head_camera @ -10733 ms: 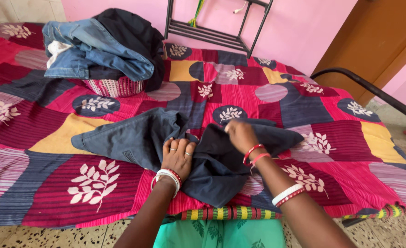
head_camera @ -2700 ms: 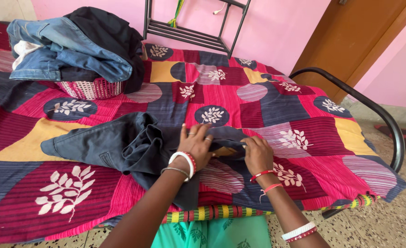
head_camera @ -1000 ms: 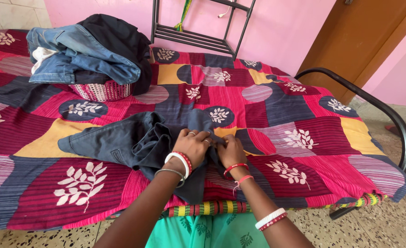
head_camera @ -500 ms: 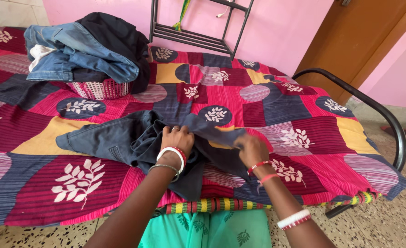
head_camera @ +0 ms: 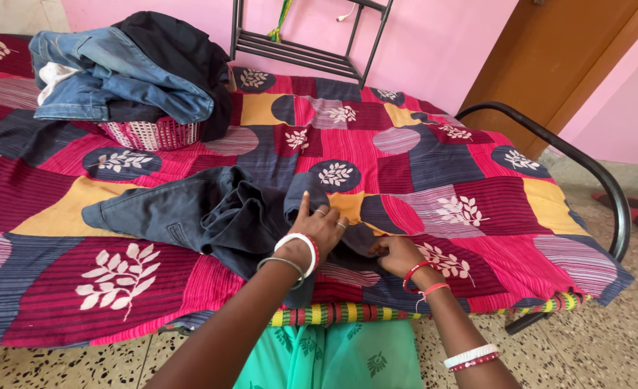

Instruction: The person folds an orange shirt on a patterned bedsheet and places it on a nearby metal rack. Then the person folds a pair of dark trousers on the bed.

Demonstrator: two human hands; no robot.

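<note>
A dark grey pair of trousers (head_camera: 182, 212) lies bunched on the patchwork bedspread (head_camera: 434, 166) near the bed's front edge. My left hand (head_camera: 317, 229) presses flat on the crumpled middle of the garment, fingers spread, with rings and bangles at the wrist. My right hand (head_camera: 395, 253) sits just to the right of it and pinches a fold of the same dark fabric low on the bed. One trouser leg stretches out to the left.
A pink and white basket (head_camera: 149, 133) heaped with blue jeans (head_camera: 110, 75) and a black garment stands at the back left. A black metal rack (head_camera: 304, 43) leans on the pink wall. The bed's black rail (head_camera: 586, 169) curves on the right, by a wooden door (head_camera: 571, 57).
My right hand has drawn the fabric back in towards the left hand and lower. My left hand has shifted right and flattened on the bunched cloth.
</note>
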